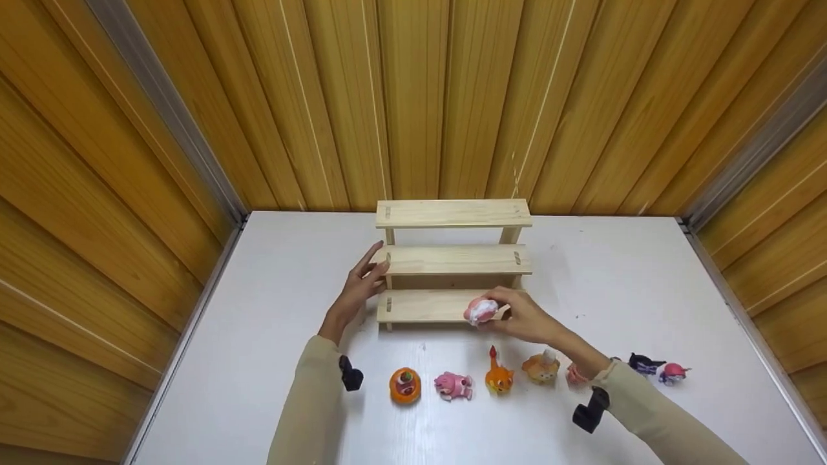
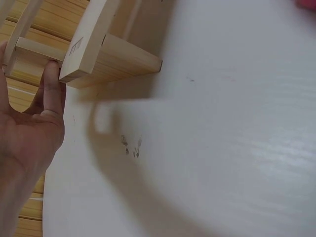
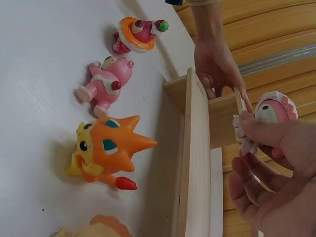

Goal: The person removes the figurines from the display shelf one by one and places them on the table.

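Observation:
My right hand (image 1: 528, 316) pinches a small pink-and-white figurine (image 1: 481, 311) between thumb and fingers, over the right part of the lowest board of a three-tier wooden display stand (image 1: 452, 259). The right wrist view shows the figurine's white hood with pink trim (image 3: 291, 102). At the stand's left side, my left hand (image 1: 352, 292) grips the end of the middle board. In the left wrist view its fingers (image 2: 52, 89) bend against the wood. All three boards carry nothing.
On the white table (image 1: 284, 271), figurines lie in a row before the stand: one in an orange ring (image 1: 405, 385), a pink bear (image 1: 454, 385), an orange one with a red-tipped tail (image 1: 499, 378), a tan one (image 1: 541, 368) and several further right, partly behind my right forearm. Wood-panelled walls enclose the table.

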`<state>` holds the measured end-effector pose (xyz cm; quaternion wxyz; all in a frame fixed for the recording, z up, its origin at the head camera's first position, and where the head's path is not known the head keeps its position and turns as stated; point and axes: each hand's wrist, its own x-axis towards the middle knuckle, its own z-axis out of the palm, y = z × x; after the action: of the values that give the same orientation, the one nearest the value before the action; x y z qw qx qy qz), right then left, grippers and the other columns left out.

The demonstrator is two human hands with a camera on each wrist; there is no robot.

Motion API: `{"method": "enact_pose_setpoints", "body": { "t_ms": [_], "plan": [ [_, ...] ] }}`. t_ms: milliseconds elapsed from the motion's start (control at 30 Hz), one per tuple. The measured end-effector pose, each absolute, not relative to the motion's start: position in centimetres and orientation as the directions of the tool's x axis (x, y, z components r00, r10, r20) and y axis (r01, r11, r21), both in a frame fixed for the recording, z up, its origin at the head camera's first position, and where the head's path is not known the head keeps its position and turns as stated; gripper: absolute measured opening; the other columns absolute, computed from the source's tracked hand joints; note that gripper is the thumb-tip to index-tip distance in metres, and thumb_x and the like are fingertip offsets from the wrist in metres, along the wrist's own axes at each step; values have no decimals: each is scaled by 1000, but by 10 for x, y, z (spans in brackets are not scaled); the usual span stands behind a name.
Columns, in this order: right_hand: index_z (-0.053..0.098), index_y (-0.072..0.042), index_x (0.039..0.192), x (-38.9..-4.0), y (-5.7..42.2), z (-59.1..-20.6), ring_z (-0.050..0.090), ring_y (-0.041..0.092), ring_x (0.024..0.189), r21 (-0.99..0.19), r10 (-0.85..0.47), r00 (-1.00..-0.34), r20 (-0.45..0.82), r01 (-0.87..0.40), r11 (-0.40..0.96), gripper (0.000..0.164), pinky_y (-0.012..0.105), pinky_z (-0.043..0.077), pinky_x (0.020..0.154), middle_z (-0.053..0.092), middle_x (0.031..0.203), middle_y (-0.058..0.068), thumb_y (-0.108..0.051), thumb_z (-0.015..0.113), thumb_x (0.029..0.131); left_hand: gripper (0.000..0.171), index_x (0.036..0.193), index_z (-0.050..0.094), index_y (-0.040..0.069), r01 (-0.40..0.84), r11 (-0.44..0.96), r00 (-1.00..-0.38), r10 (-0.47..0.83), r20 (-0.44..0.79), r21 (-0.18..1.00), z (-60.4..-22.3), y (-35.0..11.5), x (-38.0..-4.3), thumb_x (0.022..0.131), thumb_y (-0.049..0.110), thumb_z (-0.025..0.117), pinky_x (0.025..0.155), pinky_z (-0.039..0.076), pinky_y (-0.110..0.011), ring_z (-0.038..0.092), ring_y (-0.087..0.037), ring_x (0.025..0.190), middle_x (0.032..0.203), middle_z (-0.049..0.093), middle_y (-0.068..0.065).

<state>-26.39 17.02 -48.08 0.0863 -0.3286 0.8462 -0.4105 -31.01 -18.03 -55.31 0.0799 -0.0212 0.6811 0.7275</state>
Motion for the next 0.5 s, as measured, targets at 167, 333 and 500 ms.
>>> {"method": "enact_pose_setpoints", "body": {
  "t_ms": [167, 333, 500],
  "plan": [
    [69, 1, 116, -262, 189, -474, 59, 3, 94, -755, -603, -791, 109, -460, 467, 33, 21, 57, 76, 68, 107, 16, -7, 81, 87, 60, 157, 37, 43, -153, -48, -986, 73, -149, 987, -553, -183, -309, 103, 40, 62, 111, 50, -46, 56, -38, 134, 145, 47, -16],
    [68, 4, 118, -264, 211, -467, 55, -4, 95, -740, -564, -815, 131, -459, 492, 37, 23, 59, 79, 68, 109, 18, -7, 82, 86, 59, 156, 38, 43, -141, -40, -989, 56, -138, 989, -552, -185, -309, 103, 40, 62, 110, 51, -47, 58, -38, 132, 144, 48, -15],
    [69, 3, 116, -263, 240, -464, 55, -7, 92, -712, -503, -850, 160, -452, 538, 36, 24, 58, 78, 70, 106, 16, -4, 83, 84, 61, 157, 37, 43, -135, -48, -988, 77, -131, 990, -554, -179, -310, 102, 41, 62, 111, 51, -46, 58, -38, 132, 142, 49, -16]
  ]
}}
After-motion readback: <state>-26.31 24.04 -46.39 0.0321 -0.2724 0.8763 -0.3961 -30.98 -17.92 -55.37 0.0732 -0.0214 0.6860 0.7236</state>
